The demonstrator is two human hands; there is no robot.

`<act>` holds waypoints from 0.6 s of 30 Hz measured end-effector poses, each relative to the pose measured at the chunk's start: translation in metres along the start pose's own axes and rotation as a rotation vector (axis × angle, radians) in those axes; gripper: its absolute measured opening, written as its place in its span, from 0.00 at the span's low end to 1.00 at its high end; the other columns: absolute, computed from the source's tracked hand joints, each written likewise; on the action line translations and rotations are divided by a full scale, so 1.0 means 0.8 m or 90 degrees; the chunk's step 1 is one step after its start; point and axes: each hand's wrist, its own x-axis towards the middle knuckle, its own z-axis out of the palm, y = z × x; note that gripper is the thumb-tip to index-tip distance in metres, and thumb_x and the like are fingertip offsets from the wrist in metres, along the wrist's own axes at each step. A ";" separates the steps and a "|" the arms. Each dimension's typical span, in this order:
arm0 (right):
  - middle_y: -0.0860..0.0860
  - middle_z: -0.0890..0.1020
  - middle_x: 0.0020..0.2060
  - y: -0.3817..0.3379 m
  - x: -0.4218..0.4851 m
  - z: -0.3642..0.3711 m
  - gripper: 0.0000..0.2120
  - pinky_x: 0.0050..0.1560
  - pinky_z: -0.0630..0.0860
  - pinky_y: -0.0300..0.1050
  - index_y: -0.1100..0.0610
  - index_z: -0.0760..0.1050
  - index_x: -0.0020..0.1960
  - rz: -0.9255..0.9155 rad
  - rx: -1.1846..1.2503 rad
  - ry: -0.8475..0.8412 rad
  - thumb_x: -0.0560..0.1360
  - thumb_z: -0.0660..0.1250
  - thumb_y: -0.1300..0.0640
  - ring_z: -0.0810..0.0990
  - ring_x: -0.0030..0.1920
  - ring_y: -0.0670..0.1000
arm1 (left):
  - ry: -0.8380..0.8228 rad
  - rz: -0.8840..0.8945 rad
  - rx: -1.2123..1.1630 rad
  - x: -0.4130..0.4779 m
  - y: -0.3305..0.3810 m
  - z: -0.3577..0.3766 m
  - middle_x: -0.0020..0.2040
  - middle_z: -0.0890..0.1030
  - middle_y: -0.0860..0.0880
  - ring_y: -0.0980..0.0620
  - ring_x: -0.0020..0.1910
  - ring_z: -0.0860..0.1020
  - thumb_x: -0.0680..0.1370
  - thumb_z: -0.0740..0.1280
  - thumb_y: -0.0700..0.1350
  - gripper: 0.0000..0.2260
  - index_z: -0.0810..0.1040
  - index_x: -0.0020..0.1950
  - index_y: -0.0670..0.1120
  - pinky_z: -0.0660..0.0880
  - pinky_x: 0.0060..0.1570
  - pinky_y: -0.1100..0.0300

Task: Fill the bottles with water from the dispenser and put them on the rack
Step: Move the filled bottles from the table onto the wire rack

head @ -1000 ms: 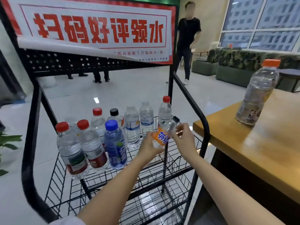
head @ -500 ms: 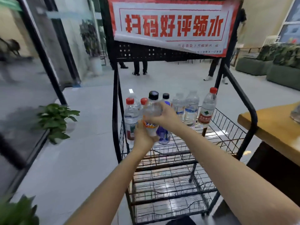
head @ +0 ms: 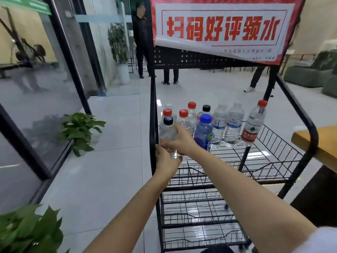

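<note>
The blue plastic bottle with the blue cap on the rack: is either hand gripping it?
No, both the left hand and right hand hold the clear black-capped bottle beside the blue plastic bottle.

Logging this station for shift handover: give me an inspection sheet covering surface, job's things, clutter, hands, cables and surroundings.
Surface: black wire rack, top shelf carrying the bottles.
Job's things: black-capped bottle with orange label held at the shelf's front left corner; other capped bottles upright beside and behind it.
Clutter: nothing seen.
Hands: left hand grips the bottle's lower part, right hand grips its middle.
Cables: nothing seen.
Surroundings: red-and-white sign above, wooden table right, potted plants left, people standing behind.
</note>
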 end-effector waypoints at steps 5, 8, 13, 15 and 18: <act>0.51 0.78 0.58 0.002 0.006 0.001 0.38 0.53 0.74 0.44 0.54 0.66 0.69 0.008 -0.026 -0.019 0.64 0.80 0.51 0.77 0.59 0.53 | 0.013 -0.008 -0.036 -0.004 0.000 0.002 0.74 0.67 0.45 0.43 0.70 0.69 0.75 0.71 0.43 0.41 0.47 0.78 0.51 0.72 0.64 0.40; 0.52 0.75 0.64 0.002 0.002 -0.001 0.43 0.56 0.74 0.44 0.55 0.62 0.73 0.002 -0.026 -0.009 0.65 0.80 0.52 0.75 0.62 0.52 | 0.021 -0.006 -0.044 -0.010 0.006 0.002 0.75 0.65 0.45 0.44 0.72 0.67 0.75 0.71 0.41 0.43 0.44 0.79 0.49 0.71 0.67 0.41; 0.50 0.75 0.61 0.004 -0.007 -0.008 0.39 0.49 0.71 0.35 0.54 0.62 0.72 -0.006 -0.009 -0.032 0.67 0.78 0.54 0.72 0.55 0.46 | 0.025 -0.012 -0.054 -0.026 0.017 0.000 0.77 0.61 0.45 0.45 0.74 0.64 0.78 0.68 0.38 0.44 0.36 0.79 0.46 0.66 0.71 0.45; 0.49 0.74 0.59 0.003 -0.010 -0.010 0.39 0.48 0.71 0.33 0.54 0.62 0.72 -0.004 -0.002 -0.039 0.67 0.78 0.55 0.72 0.55 0.46 | 0.022 -0.010 -0.053 -0.030 0.019 -0.002 0.77 0.60 0.45 0.45 0.74 0.64 0.79 0.68 0.38 0.44 0.34 0.79 0.45 0.67 0.70 0.45; 0.52 0.75 0.62 0.004 -0.012 -0.011 0.39 0.54 0.75 0.41 0.53 0.63 0.72 -0.008 -0.005 -0.036 0.66 0.79 0.55 0.73 0.57 0.48 | 0.028 -0.013 -0.052 -0.032 0.022 -0.002 0.77 0.60 0.45 0.46 0.73 0.66 0.78 0.68 0.38 0.45 0.34 0.79 0.45 0.68 0.70 0.45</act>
